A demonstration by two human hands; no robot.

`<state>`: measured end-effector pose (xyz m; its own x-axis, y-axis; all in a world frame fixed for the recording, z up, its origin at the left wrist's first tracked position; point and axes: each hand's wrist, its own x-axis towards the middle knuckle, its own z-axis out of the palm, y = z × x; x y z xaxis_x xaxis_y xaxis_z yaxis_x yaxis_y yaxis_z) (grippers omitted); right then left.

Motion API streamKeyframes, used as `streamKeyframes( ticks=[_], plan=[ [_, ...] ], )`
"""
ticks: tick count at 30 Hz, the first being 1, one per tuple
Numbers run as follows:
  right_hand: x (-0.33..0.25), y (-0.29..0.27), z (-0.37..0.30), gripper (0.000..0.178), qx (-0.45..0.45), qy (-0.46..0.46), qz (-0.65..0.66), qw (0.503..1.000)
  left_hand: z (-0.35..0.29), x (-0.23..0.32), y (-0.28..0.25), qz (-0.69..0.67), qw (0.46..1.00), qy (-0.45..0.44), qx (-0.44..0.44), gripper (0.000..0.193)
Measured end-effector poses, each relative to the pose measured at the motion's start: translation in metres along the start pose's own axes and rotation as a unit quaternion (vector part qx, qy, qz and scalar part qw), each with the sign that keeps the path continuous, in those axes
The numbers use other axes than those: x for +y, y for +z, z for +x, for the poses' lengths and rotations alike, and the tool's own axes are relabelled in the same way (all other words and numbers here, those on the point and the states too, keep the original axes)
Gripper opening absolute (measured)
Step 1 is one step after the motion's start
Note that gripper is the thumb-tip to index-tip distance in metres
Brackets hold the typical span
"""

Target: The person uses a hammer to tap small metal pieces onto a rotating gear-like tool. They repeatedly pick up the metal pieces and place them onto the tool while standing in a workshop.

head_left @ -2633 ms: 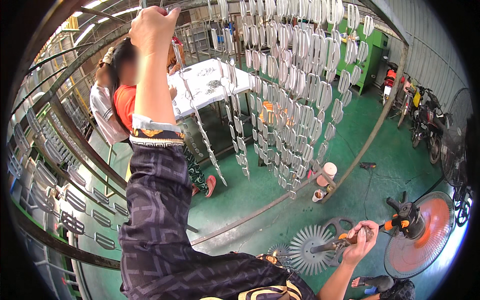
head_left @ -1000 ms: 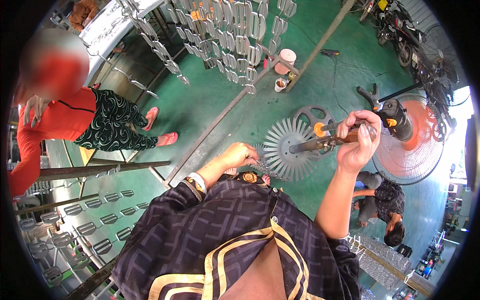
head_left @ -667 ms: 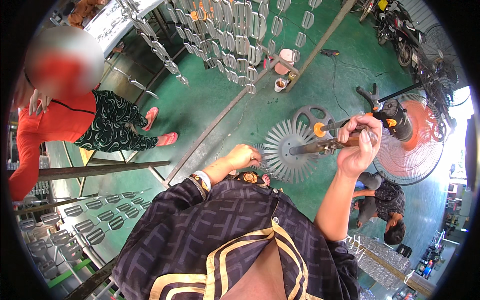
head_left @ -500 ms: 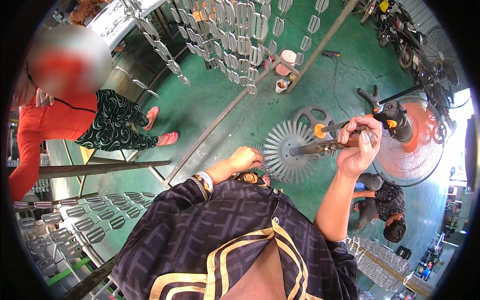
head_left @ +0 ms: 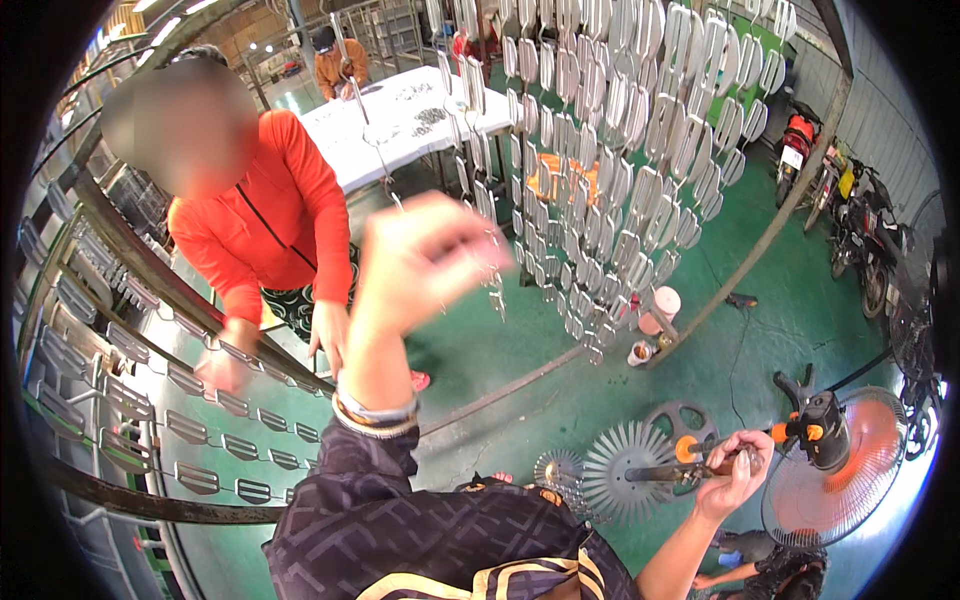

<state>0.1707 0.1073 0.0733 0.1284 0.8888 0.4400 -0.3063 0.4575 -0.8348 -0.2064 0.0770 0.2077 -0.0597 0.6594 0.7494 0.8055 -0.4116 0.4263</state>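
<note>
My left hand [head_left: 425, 265] is raised in front of me at the middle, fingers curled and smeared by motion. It appears close to a hanging strand of slotted metal pieces [head_left: 480, 190]; whether it touches or holds any is unclear. Low on the right, my right hand [head_left: 738, 485] is closed round the brownish grip of a long metal hand tool [head_left: 655, 474]. The tool's dark shaft points left, over a slatted metal disc [head_left: 625, 450]; its exact kind is not clear. A dense curtain of slotted metal pieces [head_left: 610, 170] hangs beyond my left hand.
A co-worker in a red top [head_left: 270, 200] stands at left, hands by a rack of slotted pieces [head_left: 240, 447]. At right stands a large fan [head_left: 850, 480]. A slanting metal post [head_left: 770, 240], a pink bucket [head_left: 662, 305] and parked motorbikes [head_left: 865, 230] are farther off. Another person [head_left: 790, 575] crouches lower right.
My left hand has risen from near my waist to the hanging pieces. The view has tilted up, showing more of them. My right hand still grips the tool. The co-worker now reaches toward the rack.
</note>
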Motion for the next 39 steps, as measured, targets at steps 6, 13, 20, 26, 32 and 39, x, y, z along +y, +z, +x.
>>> streamKeyframes(
  ticks=[6,13,20,26,32,39],
  plan=[
    [-0.002,-0.001,0.0,0.029,-0.005,-0.002,0.01,1.0,0.119,-0.014,-0.092,0.2,0.874,0.013,0.442,0.024],
    [-0.003,-0.003,-0.001,0.027,-0.004,-0.009,0.012,1.0,0.191,-0.037,-0.14,0.45,0.816,-0.16,0.324,0.041],
    [0.0,-0.007,-0.002,0.025,-0.014,-0.016,0.008,1.0,0.203,-0.045,-0.144,0.359,0.841,0.016,0.404,0.024],
    [0.0,-0.006,0.0,0.025,-0.003,-0.011,0.019,1.0,0.184,-0.025,-0.147,0.05,0.937,0.048,0.342,0.019],
    [-0.003,-0.005,0.001,0.025,0.006,-0.009,0.011,1.0,0.141,-0.006,-0.118,-0.007,0.959,0.0,0.284,0.027],
    [0.005,-0.005,0.004,0.023,-0.023,-0.008,0.045,0.999,0.044,-0.036,-0.056,-0.264,0.94,-0.106,0.189,0.022]
  ],
)
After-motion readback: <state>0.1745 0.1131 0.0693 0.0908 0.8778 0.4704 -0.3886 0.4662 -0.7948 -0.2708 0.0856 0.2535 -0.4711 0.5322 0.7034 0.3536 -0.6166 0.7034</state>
